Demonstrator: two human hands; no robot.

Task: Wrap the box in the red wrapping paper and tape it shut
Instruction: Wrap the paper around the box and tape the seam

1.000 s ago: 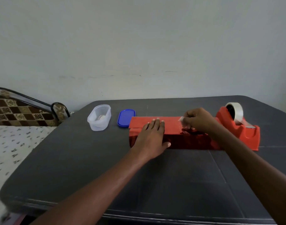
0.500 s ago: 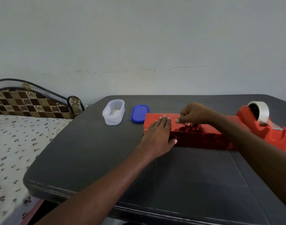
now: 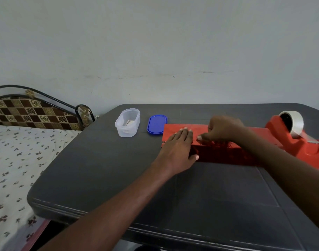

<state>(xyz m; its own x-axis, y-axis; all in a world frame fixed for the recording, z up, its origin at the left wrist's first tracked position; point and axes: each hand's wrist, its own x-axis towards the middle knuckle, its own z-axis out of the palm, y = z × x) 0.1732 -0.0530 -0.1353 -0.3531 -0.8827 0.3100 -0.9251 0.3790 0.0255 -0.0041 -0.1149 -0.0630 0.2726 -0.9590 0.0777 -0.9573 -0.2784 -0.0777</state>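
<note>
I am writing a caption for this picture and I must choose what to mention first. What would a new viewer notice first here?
The eye goes first to the long box in shiny red wrapping paper in the middle of the dark table, with the left hand flat on it and the right hand pinching at its top. Next comes the red tape dispenser at the right, then the blue lid behind.
</note>
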